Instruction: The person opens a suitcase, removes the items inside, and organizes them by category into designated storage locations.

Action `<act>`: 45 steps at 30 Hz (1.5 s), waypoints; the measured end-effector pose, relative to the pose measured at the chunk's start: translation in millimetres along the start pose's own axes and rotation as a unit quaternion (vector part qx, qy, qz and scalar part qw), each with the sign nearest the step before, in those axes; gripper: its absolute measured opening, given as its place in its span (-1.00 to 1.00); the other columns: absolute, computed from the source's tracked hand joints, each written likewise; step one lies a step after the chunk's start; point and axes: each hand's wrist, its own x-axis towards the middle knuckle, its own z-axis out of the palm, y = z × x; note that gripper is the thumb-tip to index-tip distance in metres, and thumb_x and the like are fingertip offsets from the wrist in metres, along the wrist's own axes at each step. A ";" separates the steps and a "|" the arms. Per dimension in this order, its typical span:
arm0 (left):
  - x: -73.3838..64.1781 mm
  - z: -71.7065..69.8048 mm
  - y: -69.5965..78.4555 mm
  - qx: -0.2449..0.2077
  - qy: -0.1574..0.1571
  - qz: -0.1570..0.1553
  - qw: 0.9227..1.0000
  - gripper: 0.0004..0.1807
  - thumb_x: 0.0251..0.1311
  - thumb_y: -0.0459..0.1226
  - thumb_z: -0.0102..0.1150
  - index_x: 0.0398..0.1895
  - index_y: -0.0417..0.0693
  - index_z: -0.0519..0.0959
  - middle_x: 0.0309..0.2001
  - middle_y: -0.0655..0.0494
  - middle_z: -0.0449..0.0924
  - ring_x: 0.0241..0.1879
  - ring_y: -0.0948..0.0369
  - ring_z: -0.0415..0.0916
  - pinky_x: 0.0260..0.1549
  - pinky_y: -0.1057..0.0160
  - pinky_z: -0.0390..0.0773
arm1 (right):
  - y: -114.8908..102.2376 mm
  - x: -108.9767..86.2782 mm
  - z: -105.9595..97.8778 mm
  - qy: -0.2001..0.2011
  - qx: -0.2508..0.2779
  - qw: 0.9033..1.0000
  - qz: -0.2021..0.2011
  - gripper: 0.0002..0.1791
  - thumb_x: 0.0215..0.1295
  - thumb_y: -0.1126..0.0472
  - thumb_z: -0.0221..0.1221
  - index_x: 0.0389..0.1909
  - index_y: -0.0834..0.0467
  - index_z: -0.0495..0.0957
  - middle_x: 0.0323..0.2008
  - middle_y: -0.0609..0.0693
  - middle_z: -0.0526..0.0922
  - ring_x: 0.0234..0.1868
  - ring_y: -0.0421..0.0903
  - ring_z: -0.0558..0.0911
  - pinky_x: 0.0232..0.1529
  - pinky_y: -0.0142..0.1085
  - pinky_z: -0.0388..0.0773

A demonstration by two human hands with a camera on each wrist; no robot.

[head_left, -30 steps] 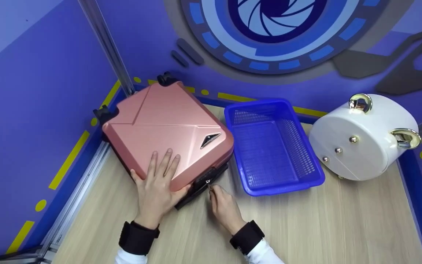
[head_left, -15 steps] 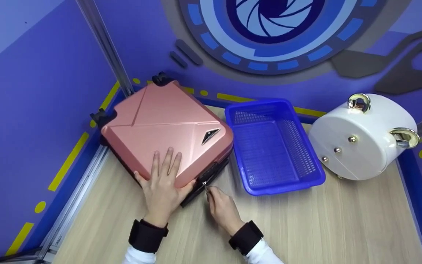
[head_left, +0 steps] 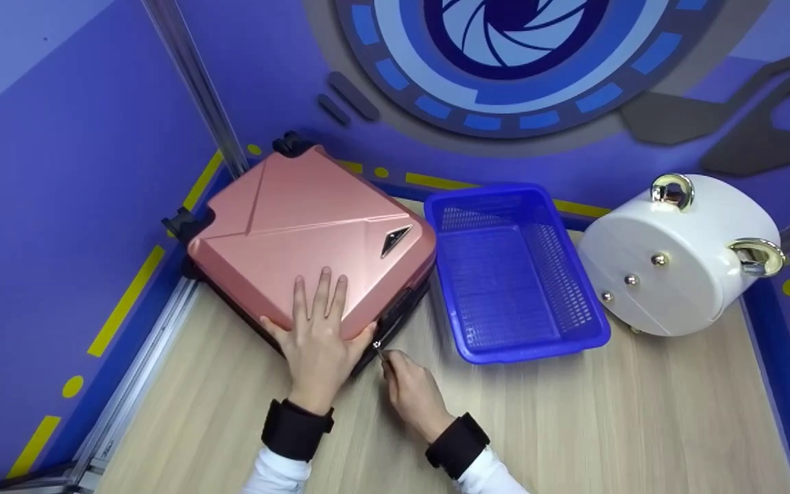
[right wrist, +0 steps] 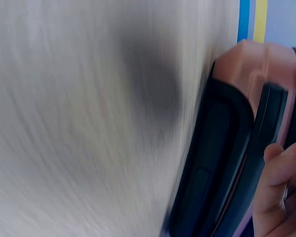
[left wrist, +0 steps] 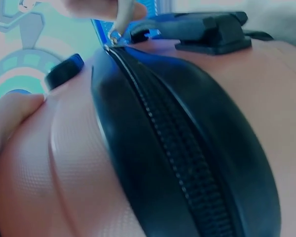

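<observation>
A pink hard-shell suitcase (head_left: 306,233) lies flat on the wood-patterned surface, its wheels toward the back left corner. My left hand (head_left: 319,343) rests on its near corner, fingers spread over the shell and thumb at the front edge. At that front edge, my right hand (head_left: 412,387) pinches a metal zipper pull (head_left: 378,345) between thumb and fingers. The left wrist view shows the zipper (left wrist: 172,143) running round the corner between black bands, with the pull (left wrist: 122,19) at its upper end. Black handle parts (left wrist: 212,30) sit beside it.
A blue plastic basket (head_left: 460,343) stands right of the suitcase, close against its corner. Farther right, a white round container (head_left: 662,274) with gold ring handles and small ball feet lies on its side. Blue-purple walls (head_left: 271,82) enclose the back and sides.
The suitcase has turned slightly counterclockwise. My left hand has shifted right and a little forward with it, while the right hand and the zipper pull have moved slightly left along the front edge.
</observation>
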 end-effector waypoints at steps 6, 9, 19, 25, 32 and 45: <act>6.8 5.4 9.8 0.006 -0.016 -0.027 0.999 0.02 -0.10 0.34 0.44 0.47 0.14 0.49 0.53 0.12 0.35 0.54 -0.15 0.17 0.09 -0.79 -0.10 | -1.1 1.9 0.0 0.003 -0.002 1.000 0.001 -0.85 0.35 0.44 0.25 -0.14 0.21 0.56 -0.33 -0.02 0.69 -0.42 -0.07 0.72 -0.43 -0.25 0.65; 8.7 8.3 14.0 0.000 -0.017 -0.036 0.999 0.01 -0.09 0.33 0.45 0.47 0.13 0.49 0.53 0.12 0.35 0.55 -0.15 0.15 0.09 -0.80 -0.12 | -0.2 1.5 -0.6 0.004 0.000 1.000 -0.002 -0.88 0.39 0.42 0.21 -0.11 0.22 0.58 -0.31 -0.01 0.71 -0.40 -0.06 0.73 -0.41 -0.25 0.67; 12.4 -0.5 2.5 -0.058 -0.054 0.043 0.996 -0.01 -0.03 0.17 0.52 0.48 -0.06 0.46 0.51 0.09 0.37 0.54 -0.18 0.15 0.10 -0.80 -0.28 | 6.0 1.2 -2.6 0.001 0.002 1.000 -0.006 -0.85 0.36 0.44 0.25 -0.11 0.21 0.60 -0.36 -0.08 0.67 -0.45 -0.16 0.68 -0.43 -0.29 0.65; 17.2 -13.7 -22.6 -0.042 -0.130 0.114 0.984 0.07 -0.10 0.28 0.49 0.53 0.14 0.40 0.56 0.20 0.28 0.58 -0.08 0.12 0.15 -0.77 -0.21 | 7.2 1.2 -4.1 0.003 -0.001 1.000 0.002 -0.80 0.34 0.45 0.26 -0.07 0.20 0.61 -0.38 -0.10 0.67 -0.48 -0.20 0.66 -0.43 -0.30 0.65; 17.8 -20.3 -39.8 -0.031 -0.149 0.135 0.979 0.29 -0.35 0.35 0.60 0.59 0.21 0.31 0.62 0.11 0.16 0.58 -0.28 -0.03 0.21 -0.73 -0.18 | 10.0 3.4 -6.5 -0.006 -0.012 1.000 0.009 -0.83 0.38 0.38 0.27 -0.08 0.14 0.63 -0.39 -0.15 0.66 -0.45 -0.25 0.63 -0.42 -0.28 0.63; 11.9 2.3 -35.0 -0.030 -0.015 0.128 0.991 0.13 -0.32 0.44 0.39 0.44 0.20 0.51 0.49 0.07 0.40 0.47 -0.33 0.22 0.22 -0.70 -0.06 | 10.3 3.4 -5.8 0.001 0.015 1.000 0.019 -0.82 0.34 0.43 0.26 -0.09 0.19 0.63 -0.38 -0.12 0.68 -0.42 -0.22 0.67 -0.35 -0.27 0.67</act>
